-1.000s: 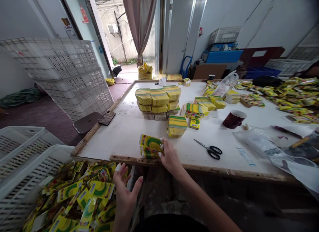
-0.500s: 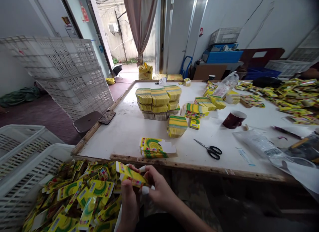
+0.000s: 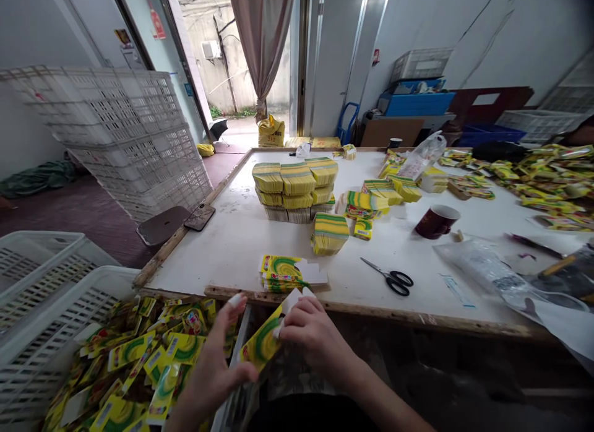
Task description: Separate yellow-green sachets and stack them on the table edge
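Yellow carton [image 3: 264, 341] sits pinched in the right hand [image 3: 320, 334], left hand [image 3: 212, 365] spread wide.

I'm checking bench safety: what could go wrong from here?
The carton is gripped near one end by the right hand, so it might slip. The stack near the edge of the table could be nudged off. The scissors lie unsheathed and might cut someone.

The held carton [image 3: 262, 347] is patterned with green curves on yellow — the mug [image 3: 434, 222] is coloured dark maroon, the stacked crates [image 3: 118, 113] white.
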`<action>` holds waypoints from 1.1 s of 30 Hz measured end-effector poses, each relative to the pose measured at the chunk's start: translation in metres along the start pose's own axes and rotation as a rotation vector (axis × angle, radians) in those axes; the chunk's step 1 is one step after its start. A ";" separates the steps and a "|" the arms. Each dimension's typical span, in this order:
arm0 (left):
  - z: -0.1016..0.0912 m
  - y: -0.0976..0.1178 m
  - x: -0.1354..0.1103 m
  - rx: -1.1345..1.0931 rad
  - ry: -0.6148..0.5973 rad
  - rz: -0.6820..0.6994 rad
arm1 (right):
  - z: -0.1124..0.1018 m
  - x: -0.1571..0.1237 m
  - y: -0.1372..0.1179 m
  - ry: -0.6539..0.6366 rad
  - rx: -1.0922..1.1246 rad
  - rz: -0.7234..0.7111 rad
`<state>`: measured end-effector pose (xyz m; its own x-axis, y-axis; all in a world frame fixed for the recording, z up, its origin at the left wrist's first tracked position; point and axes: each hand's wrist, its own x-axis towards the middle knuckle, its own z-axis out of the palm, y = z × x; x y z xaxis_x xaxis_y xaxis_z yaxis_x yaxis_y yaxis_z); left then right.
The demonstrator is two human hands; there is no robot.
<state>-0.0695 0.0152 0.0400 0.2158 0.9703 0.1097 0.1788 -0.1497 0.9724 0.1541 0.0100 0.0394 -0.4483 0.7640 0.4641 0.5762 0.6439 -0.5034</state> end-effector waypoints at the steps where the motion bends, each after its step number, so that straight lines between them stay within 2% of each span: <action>1: 0.006 0.000 -0.001 0.062 -0.089 -0.031 | 0.000 0.000 -0.005 -0.021 0.004 -0.043; 3: 0.022 -0.005 -0.003 0.129 -0.198 -0.058 | 0.002 -0.002 -0.013 -0.007 0.048 -0.035; 4: 0.031 -0.009 -0.004 0.155 -0.187 -0.055 | 0.004 -0.003 -0.016 0.049 0.084 0.027; 7: 0.048 -0.023 -0.008 0.229 -0.044 -0.057 | 0.011 -0.006 -0.015 0.263 0.290 0.333; 8: 0.052 -0.026 -0.010 0.239 0.000 -0.063 | 0.015 -0.007 -0.013 0.290 0.412 0.429; 10: 0.058 -0.029 -0.013 0.226 0.046 -0.049 | 0.022 -0.006 -0.009 0.218 0.691 0.572; 12: 0.064 -0.027 -0.016 0.210 0.048 0.011 | 0.028 -0.004 -0.008 0.100 0.902 0.636; 14: 0.069 -0.024 -0.018 0.227 0.038 0.081 | 0.031 -0.002 -0.009 0.040 0.989 0.665; 17: 0.072 -0.022 -0.020 0.304 0.049 0.119 | 0.032 -0.004 -0.010 0.049 1.041 0.708; 21: 0.070 -0.024 -0.020 0.373 0.021 0.126 | 0.034 -0.006 -0.007 0.080 1.021 0.682; 24: 0.066 -0.029 -0.018 0.354 -0.012 0.097 | 0.033 -0.007 -0.009 0.078 0.927 0.586; 27: 0.064 -0.036 -0.014 0.304 -0.007 0.051 | 0.026 -0.009 -0.019 0.006 0.781 0.458; 30: 0.067 -0.041 -0.012 0.271 0.044 0.046 | 0.022 -0.011 -0.024 -0.050 0.614 0.318; 33: 0.071 -0.042 -0.012 0.235 0.176 0.084 | 0.023 -0.013 -0.015 0.026 0.533 0.311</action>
<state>-0.0114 -0.0039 -0.0165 0.0731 0.9675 0.2419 0.3893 -0.2510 0.8863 0.1350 -0.0089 0.0241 -0.2935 0.9223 0.2514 0.2530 0.3285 -0.9100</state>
